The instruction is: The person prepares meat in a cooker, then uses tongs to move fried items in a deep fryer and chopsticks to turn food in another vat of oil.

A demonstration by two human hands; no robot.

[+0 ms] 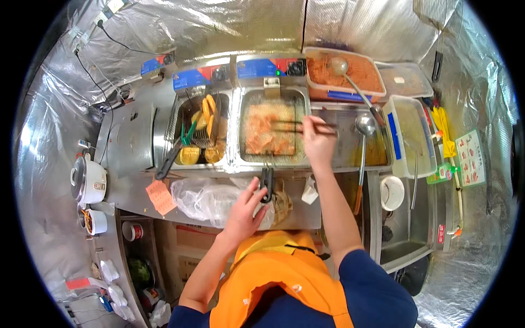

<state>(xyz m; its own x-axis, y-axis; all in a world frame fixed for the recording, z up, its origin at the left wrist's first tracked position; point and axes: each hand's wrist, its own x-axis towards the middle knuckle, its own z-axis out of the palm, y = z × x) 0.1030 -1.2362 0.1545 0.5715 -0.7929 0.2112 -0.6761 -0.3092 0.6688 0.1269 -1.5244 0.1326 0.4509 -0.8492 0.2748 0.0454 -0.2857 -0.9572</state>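
My right hand [317, 139] grips a pair of long dark chopsticks [287, 126], slightly blurred. Their tips reach left into the middle fryer [302, 98], where orange-pink battered pieces [268, 134] lie in bubbling oil. A basket's black handle [266, 186] sticks out over the fryer's front edge. Close against its left side is my left hand [245, 212], fingers apart, their tips at or touching the handle. Below them a clear plastic bag [202, 199] lies crumpled on the counter. In the left fryer, a basket with green-handled tongs [188, 133] holds yellow fried pieces [208, 112].
Behind on the right stands a tub of orange-red batter [322, 71] with a ladle [340, 66]. Another long ladle [365, 124] crosses the oily steel tray [344, 145]. A clear container [410, 136] and white bucket [391, 192] stand further right; a rice cooker [90, 180] is far left.
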